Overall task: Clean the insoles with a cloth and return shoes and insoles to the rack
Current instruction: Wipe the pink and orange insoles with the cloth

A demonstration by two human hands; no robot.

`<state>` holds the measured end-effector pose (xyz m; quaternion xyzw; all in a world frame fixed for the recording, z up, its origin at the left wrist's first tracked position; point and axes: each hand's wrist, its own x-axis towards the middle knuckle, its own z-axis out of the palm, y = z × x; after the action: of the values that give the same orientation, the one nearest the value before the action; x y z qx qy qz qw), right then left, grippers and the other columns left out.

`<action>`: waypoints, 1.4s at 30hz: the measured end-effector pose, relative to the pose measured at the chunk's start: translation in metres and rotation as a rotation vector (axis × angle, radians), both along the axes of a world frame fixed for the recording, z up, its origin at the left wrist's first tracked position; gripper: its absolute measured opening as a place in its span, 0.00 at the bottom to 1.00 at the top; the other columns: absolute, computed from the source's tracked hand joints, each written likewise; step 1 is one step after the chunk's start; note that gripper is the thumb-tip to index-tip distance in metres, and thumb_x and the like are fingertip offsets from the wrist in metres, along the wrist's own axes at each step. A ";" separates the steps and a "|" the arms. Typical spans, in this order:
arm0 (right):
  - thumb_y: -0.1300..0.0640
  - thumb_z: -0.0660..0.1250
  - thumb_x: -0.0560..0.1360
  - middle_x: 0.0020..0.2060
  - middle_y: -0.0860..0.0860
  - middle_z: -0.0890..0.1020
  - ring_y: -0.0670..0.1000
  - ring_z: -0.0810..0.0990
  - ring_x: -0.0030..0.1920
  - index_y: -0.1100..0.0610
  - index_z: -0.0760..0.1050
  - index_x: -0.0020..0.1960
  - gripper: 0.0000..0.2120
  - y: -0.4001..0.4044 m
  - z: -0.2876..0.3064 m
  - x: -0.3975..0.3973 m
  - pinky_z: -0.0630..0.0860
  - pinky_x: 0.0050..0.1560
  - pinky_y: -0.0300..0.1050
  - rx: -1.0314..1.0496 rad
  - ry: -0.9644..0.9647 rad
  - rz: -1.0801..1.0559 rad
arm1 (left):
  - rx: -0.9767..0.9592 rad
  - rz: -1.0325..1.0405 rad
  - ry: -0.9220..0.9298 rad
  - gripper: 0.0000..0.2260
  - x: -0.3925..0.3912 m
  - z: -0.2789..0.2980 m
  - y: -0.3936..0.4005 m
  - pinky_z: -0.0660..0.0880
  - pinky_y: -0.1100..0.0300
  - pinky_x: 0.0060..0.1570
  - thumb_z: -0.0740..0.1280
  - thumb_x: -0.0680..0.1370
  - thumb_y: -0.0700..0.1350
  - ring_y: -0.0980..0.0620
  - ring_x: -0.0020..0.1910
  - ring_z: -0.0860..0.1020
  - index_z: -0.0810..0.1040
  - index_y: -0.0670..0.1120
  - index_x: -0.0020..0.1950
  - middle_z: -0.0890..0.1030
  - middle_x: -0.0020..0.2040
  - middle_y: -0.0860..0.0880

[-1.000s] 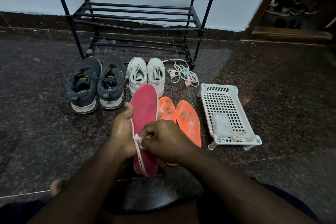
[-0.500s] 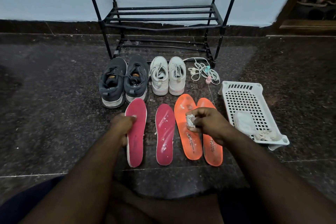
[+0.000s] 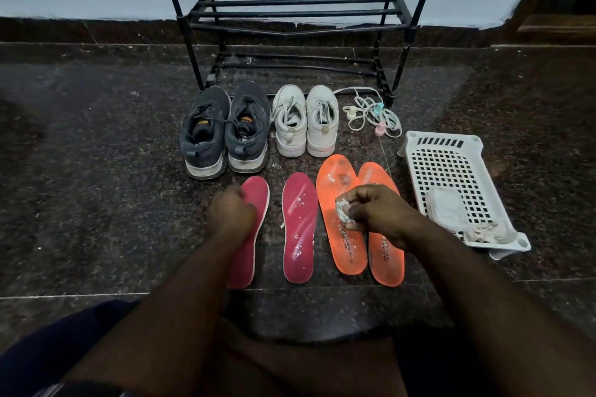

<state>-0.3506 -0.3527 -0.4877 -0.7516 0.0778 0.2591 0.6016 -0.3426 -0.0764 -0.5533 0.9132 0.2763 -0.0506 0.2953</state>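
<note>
The right hand point(image 3: 375, 214) pinches a small crumpled white cloth point(image 3: 344, 211) between its thumb and curled fingers. The knuckles point up and to the left. This hand hangs over the two orange insoles point(image 3: 351, 245), which lie flat on the dark floor point(image 3: 96, 203) side by side, touching. The right arm comes in from the lower right corner.

The left hand point(image 3: 230, 214) has its fingers curled down over the edge of the left pink insole point(image 3: 250, 235). It is a bit blurry, so I cannot tell if it really grips the insole or just rests on it. The left arm comes up from the bottom and covers part of that insole.

The other pink insole point(image 3: 299, 229) lies flat just to the left of the orange insoles, with small white bits on it. Beyond the orange insoles stand the white shoes point(image 3: 304, 124), with heels toward the person. The dark grey shoes point(image 3: 224, 132) stand to the left of those. Farther beyond the orange insoles, by the wall, stands the black rack point(image 3: 290, 6). A tangle of white laces point(image 3: 371, 116) lies near its foot. To the right of the orange insoles sits a white plastic basket point(image 3: 451, 164) with some white cloths point(image 3: 480, 232) inside.
</note>
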 end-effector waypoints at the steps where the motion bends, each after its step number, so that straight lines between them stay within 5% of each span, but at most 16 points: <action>1: 0.71 0.65 0.75 0.43 0.58 0.82 0.54 0.82 0.44 0.64 0.80 0.51 0.08 0.000 0.000 0.000 0.82 0.49 0.49 -0.003 -0.003 0.003 | -0.049 -0.054 0.012 0.11 -0.003 0.002 -0.011 0.75 0.58 0.49 0.70 0.73 0.44 0.45 0.52 0.80 0.80 0.52 0.55 0.82 0.52 0.48; 3: 0.71 0.65 0.75 0.44 0.58 0.82 0.54 0.82 0.44 0.63 0.80 0.50 0.08 0.001 -0.001 0.001 0.82 0.47 0.48 -0.011 -0.005 0.011 | -0.111 -0.169 0.035 0.06 -0.009 0.002 -0.033 0.74 0.60 0.41 0.70 0.74 0.45 0.46 0.46 0.81 0.77 0.50 0.50 0.82 0.44 0.49; 5: 0.71 0.65 0.75 0.44 0.59 0.82 0.54 0.83 0.44 0.63 0.80 0.50 0.08 0.000 -0.003 0.001 0.81 0.45 0.47 -0.015 0.000 0.013 | -0.102 -0.250 0.038 0.08 -0.012 -0.003 -0.048 0.76 0.56 0.43 0.70 0.74 0.47 0.46 0.45 0.81 0.78 0.46 0.50 0.83 0.42 0.48; 13: 0.71 0.65 0.75 0.45 0.59 0.81 0.55 0.82 0.45 0.63 0.80 0.50 0.08 -0.002 -0.007 0.005 0.81 0.45 0.46 -0.014 0.013 0.000 | -0.123 -0.287 0.022 0.16 -0.012 -0.011 -0.064 0.78 0.54 0.48 0.71 0.71 0.43 0.46 0.47 0.81 0.75 0.45 0.57 0.83 0.48 0.48; 17: 0.71 0.65 0.76 0.46 0.60 0.79 0.56 0.81 0.46 0.64 0.79 0.51 0.08 -0.003 -0.007 0.005 0.81 0.42 0.43 -0.012 0.024 -0.013 | -0.491 -0.126 0.057 0.11 -0.007 -0.010 -0.061 0.81 0.54 0.44 0.71 0.69 0.39 0.49 0.39 0.81 0.78 0.47 0.50 0.84 0.43 0.48; 20: 0.72 0.64 0.76 0.45 0.60 0.80 0.55 0.82 0.45 0.64 0.79 0.51 0.08 -0.004 -0.003 0.004 0.81 0.41 0.43 0.010 0.030 -0.025 | -0.881 0.023 0.145 0.10 -0.010 0.006 -0.063 0.80 0.57 0.37 0.66 0.75 0.35 0.50 0.38 0.81 0.78 0.46 0.54 0.84 0.45 0.46; 24: 0.72 0.64 0.76 0.44 0.60 0.81 0.54 0.82 0.44 0.65 0.78 0.53 0.09 -0.004 0.006 0.004 0.80 0.41 0.43 0.077 0.020 -0.075 | -1.090 0.058 0.156 0.11 -0.016 0.029 -0.060 0.81 0.53 0.36 0.61 0.76 0.35 0.49 0.37 0.81 0.78 0.45 0.54 0.83 0.40 0.48; 26: 0.72 0.64 0.76 0.47 0.63 0.80 0.53 0.82 0.43 0.65 0.78 0.54 0.09 -0.001 0.013 0.005 0.80 0.41 0.43 0.104 -0.040 -0.130 | -1.217 0.080 0.153 0.12 -0.019 0.042 -0.058 0.81 0.50 0.40 0.59 0.75 0.35 0.48 0.34 0.80 0.77 0.44 0.54 0.81 0.37 0.47; 29: 0.69 0.66 0.76 0.47 0.60 0.82 0.53 0.83 0.40 0.61 0.80 0.53 0.09 0.007 0.027 0.006 0.83 0.45 0.48 0.049 -0.278 -0.192 | -1.482 0.076 0.163 0.20 -0.025 0.062 -0.058 0.74 0.38 0.61 0.60 0.70 0.37 0.41 0.39 0.79 0.76 0.37 0.62 0.81 0.44 0.39; 33: 0.62 0.69 0.75 0.43 0.46 0.85 0.48 0.83 0.41 0.52 0.83 0.52 0.09 0.021 0.050 0.002 0.81 0.47 0.47 -0.164 -0.601 -0.126 | -1.667 0.009 0.205 0.22 -0.041 0.094 -0.062 0.82 0.45 0.44 0.57 0.70 0.39 0.40 0.39 0.81 0.76 0.38 0.63 0.81 0.46 0.38; 38: 0.61 0.68 0.76 0.50 0.46 0.83 0.43 0.80 0.50 0.52 0.83 0.55 0.10 0.037 0.057 -0.009 0.74 0.52 0.36 -0.394 -0.803 0.012 | -1.787 -0.033 0.143 0.19 -0.060 0.106 -0.069 0.81 0.40 0.46 0.59 0.77 0.48 0.40 0.42 0.82 0.81 0.38 0.58 0.83 0.47 0.39; 42: 0.62 0.68 0.76 0.48 0.47 0.82 0.46 0.79 0.49 0.53 0.83 0.55 0.10 0.043 0.056 -0.014 0.74 0.53 0.39 -0.444 -0.840 0.062 | -1.786 0.023 0.085 0.29 -0.057 0.101 -0.078 0.76 0.40 0.52 0.58 0.80 0.64 0.40 0.46 0.83 0.85 0.42 0.56 0.84 0.51 0.39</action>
<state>-0.3644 -0.3095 -0.4321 -0.9037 -0.1411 -0.0721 0.3978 -0.3996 -0.1547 -0.4519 0.3372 0.1536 -0.2778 0.8863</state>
